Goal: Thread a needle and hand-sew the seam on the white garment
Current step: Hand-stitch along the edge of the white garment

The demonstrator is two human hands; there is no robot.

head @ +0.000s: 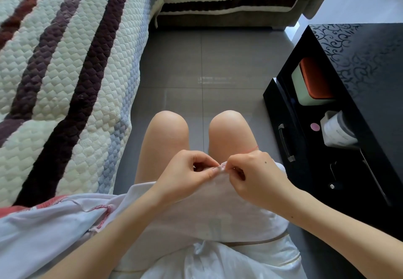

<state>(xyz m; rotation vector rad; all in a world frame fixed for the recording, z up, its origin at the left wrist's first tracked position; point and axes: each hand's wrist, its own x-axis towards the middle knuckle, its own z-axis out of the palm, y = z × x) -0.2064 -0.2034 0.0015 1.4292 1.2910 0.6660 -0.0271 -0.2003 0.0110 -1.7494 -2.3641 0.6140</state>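
The white garment (209,209) lies over my lap, and part of it with red stitched edging (102,211) spreads to the left. My left hand (187,174) pinches the garment's raised seam edge (222,166) between thumb and forefinger. My right hand (255,176) pinches at the same edge from the right, fingers curled. A thin red thread (253,148) runs up over the right hand's knuckles. The needle itself is too small to make out.
A quilted striped sofa cover (65,82) fills the left side. A black cabinet (359,82) with an open shelf stands at the right, holding an orange-lidded box (311,82) and a white spool-like container (337,130). Grey tiled floor (207,71) lies ahead of my knees.
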